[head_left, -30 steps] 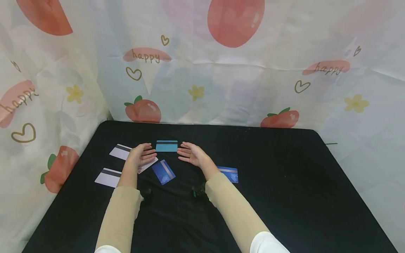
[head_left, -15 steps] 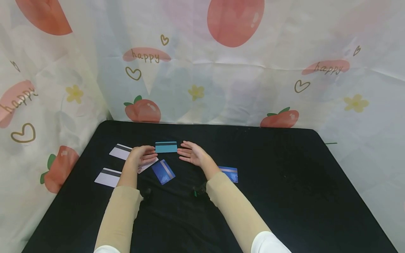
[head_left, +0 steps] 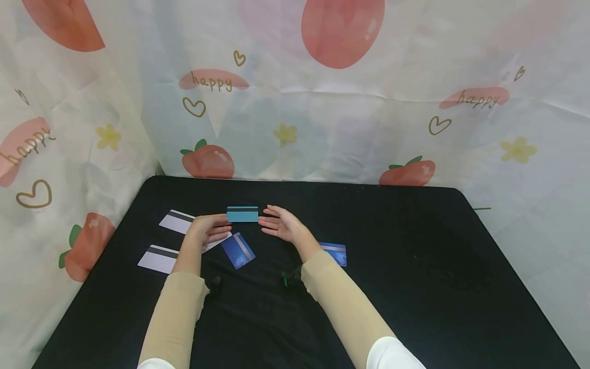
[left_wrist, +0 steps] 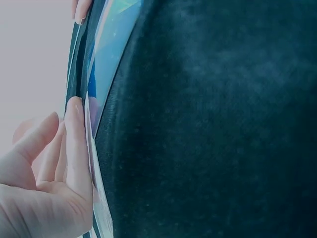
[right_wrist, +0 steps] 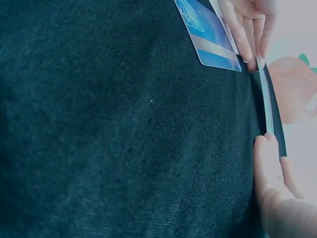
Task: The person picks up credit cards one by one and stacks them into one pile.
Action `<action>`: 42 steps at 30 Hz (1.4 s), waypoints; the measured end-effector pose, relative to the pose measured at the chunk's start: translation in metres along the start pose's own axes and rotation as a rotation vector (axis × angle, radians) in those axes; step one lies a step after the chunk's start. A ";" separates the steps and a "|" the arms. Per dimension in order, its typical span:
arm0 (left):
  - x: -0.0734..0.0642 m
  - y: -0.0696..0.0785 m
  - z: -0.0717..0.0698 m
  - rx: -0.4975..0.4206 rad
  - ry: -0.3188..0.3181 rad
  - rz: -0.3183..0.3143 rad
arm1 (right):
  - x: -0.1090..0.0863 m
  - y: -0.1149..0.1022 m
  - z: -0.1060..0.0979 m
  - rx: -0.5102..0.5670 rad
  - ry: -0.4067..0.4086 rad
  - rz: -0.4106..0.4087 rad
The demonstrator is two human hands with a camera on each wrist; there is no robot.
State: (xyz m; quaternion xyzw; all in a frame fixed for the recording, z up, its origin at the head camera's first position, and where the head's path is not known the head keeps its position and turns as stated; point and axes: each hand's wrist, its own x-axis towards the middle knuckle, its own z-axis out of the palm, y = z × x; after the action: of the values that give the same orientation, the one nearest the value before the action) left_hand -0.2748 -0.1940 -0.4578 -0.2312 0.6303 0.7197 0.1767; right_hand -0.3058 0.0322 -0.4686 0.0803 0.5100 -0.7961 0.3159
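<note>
A teal card (head_left: 242, 214) with a dark stripe is between my hands, near the far side of the table. My left hand (head_left: 207, 230) touches its left end with nearly straight fingers. At the opposite end, the fingertips of my right hand (head_left: 282, 224) meet the card. Seen edge-on in the right wrist view, the card (right_wrist: 266, 96) spans the gap between both hands, raised off the cloth. A blue card (head_left: 238, 250) lies tilted just in front. Under my left hand is a pale card (head_left: 215, 241), partly hidden.
Two white cards with dark stripes lie to the left: a rear card (head_left: 175, 222) and a front card (head_left: 157, 259), partly covered by my left arm. Another blue card (head_left: 335, 254) shows beyond my right forearm. Patterned curtain (head_left: 322, 128) borders the black table (head_left: 415, 266).
My left hand has shifted slightly toward me and to the right, its fingers now closer together at the teal card. The card has dipped a little; my right hand is almost unmoved.
</note>
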 end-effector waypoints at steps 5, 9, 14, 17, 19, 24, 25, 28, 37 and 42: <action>0.001 -0.002 0.002 -0.009 0.025 0.017 | 0.000 0.000 -0.001 0.003 0.000 0.005; 0.000 -0.003 0.004 -0.046 0.056 0.016 | -0.001 -0.001 -0.001 0.003 -0.002 0.006; -0.001 -0.004 0.009 -0.090 0.087 0.025 | -0.003 -0.002 -0.002 -0.008 0.004 0.002; -0.002 -0.005 0.011 -0.115 0.104 0.023 | -0.004 -0.003 -0.003 -0.012 0.010 0.003; -0.003 -0.005 0.013 -0.136 0.107 0.019 | -0.004 -0.003 -0.003 -0.013 0.017 0.006; -0.007 -0.004 0.017 -0.181 0.089 0.014 | -0.004 -0.004 -0.003 -0.022 0.042 0.011; -0.008 -0.004 0.018 -0.187 0.085 0.015 | -0.004 -0.004 -0.003 -0.027 0.048 0.011; -0.010 -0.003 0.021 -0.200 0.075 0.030 | -0.006 -0.005 -0.002 -0.061 0.071 0.012; -0.010 -0.006 0.031 -0.204 0.102 0.091 | -0.007 -0.006 -0.004 -0.138 0.140 0.018; -0.011 -0.008 0.037 -0.175 0.118 0.108 | -0.009 -0.007 -0.006 -0.165 0.185 0.036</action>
State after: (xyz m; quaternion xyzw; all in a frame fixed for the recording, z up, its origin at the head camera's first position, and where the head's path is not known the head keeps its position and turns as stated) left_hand -0.2655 -0.1558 -0.4544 -0.2534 0.5860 0.7656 0.0792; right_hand -0.3032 0.0427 -0.4620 0.1363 0.5991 -0.7348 0.2873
